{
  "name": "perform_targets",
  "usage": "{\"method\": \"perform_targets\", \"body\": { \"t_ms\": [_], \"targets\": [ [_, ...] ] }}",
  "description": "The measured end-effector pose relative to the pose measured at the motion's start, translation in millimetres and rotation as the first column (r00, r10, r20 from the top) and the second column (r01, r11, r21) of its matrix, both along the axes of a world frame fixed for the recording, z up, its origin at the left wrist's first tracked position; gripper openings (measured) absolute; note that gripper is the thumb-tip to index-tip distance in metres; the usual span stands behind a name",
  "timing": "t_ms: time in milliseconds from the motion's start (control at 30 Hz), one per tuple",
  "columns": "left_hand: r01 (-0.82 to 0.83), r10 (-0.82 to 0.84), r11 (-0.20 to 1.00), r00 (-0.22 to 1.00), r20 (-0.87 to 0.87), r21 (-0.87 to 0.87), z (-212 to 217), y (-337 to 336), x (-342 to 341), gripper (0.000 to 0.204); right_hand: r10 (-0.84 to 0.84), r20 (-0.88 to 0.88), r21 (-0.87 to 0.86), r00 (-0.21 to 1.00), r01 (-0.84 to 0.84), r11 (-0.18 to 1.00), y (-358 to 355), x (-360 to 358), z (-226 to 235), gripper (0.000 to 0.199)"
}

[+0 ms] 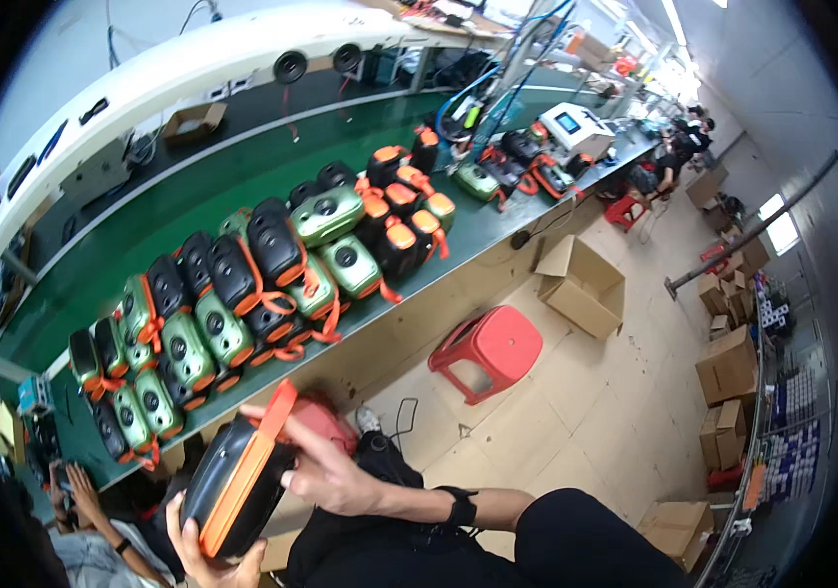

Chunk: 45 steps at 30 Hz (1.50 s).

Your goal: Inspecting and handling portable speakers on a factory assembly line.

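Nearest: black speaker (218, 465) with orange trim (236, 497), held up tilted in front of the body, clear of the counter (213, 196) edge. Left hand (208, 554) grasps its lower end, thumb one side, fingers the other. Right hand (326, 477) is at the upper end with a finger reaching across by the orange strap (282, 402); can't tell if it's pinching the strap or only touching.

Step looks like working or checking the strap end. To do it well:
- Let the left hand carry the weight; right should only steer the strap. Don't hang the unit off it.
- Lay the strap flat along the trim, no twist. Look at both ends before letting go; the far end is partly covered by the left hand.
- Grip by the trim or the sides, off any mesh or cone.
- Co-worker's hands (84, 495) are close by on the left, so turn the unit away from them.
- Green and black speakers (189, 351) are packed tight on the counter, straps overhanging the edge. Pick a gap before setting down, tuck the strap, don't snag a neighbour.
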<state>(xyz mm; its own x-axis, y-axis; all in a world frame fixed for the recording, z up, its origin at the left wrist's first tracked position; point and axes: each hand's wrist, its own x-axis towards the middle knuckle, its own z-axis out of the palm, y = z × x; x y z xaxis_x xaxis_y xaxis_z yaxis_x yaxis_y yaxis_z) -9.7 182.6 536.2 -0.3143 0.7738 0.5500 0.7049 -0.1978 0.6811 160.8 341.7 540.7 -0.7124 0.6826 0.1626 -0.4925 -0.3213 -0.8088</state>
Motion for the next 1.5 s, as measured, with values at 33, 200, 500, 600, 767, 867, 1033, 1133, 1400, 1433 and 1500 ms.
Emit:
{"method": "perform_targets", "body": {
  "t_ms": [33, 200, 500, 600, 767, 867, 1033, 1133, 1400, 1433, 1500],
  "targets": [
    [0.034, -0.031, 0.999, 0.992, 0.125, -0.021, -8, -5, -4, 0.088, 0.005, 0.017, 0.030, 1.000, -0.005, 1.000, 1, 2, 1, 0.074],
    [-0.020, 0.034, 0.998, 0.971, -0.237, 0.061, 41, 29, 17, 0.074, -0.059, 0.056, 0.041, 0.997, 0.057, 0.998, -4, 8, 0, 0.079],
    [-0.041, 0.059, 0.997, 0.950, -0.306, 0.066, 50, 37, 25, 0.072, -0.205, 0.092, 0.195, 0.974, 0.185, 0.963, -4, 7, 0, 0.081],
    [-0.048, 0.067, 0.996, 0.955, -0.290, 0.071, 48, 34, 25, 0.072, -0.188, 0.128, 0.193, 0.974, 0.161, 0.968, -5, 10, 4, 0.081],
    [-0.037, 0.055, 0.996, 0.964, -0.260, 0.076, 50, 40, 27, 0.071, -0.209, 0.180, 0.262, 0.961, 0.158, 0.952, 3, 7, 6, 0.084],
    [-0.050, 0.063, 0.997, 0.971, -0.232, 0.062, 54, 46, 33, 0.069, -0.354, 0.244, 0.307, 0.903, 0.274, 0.911, -7, 3, 0, 0.084],
    [-0.123, 0.128, 0.992, 0.969, -0.214, 0.033, 53, 52, 41, 0.070, -0.308, 0.177, 0.181, 0.935, 0.277, 0.944, -3, -1, 9, 0.089],
    [-0.138, 0.142, 0.990, 0.969, -0.202, 0.036, 49, 54, 40, 0.071, -0.348, 0.172, 0.162, 0.922, 0.322, 0.933, -3, -5, 13, 0.088],
    [-0.204, 0.202, 0.979, 0.946, -0.252, 0.021, 49, 46, 35, 0.074, -0.292, 0.197, 0.139, 0.936, 0.268, 0.953, -5, -14, 6, 0.089],
    [-0.199, 0.200, 0.980, 0.960, -0.197, 0.023, 48, 49, 36, 0.076, -0.342, 0.159, 0.186, 0.926, 0.312, 0.932, -4, -16, 3, 0.090],
    [-0.041, 0.045, 0.999, 0.990, -0.134, 0.032, 28, 54, 19, 0.084, -0.320, 0.058, 0.003, 0.946, 0.320, 0.947, 1, -10, 19, 0.093]
  ]
}}
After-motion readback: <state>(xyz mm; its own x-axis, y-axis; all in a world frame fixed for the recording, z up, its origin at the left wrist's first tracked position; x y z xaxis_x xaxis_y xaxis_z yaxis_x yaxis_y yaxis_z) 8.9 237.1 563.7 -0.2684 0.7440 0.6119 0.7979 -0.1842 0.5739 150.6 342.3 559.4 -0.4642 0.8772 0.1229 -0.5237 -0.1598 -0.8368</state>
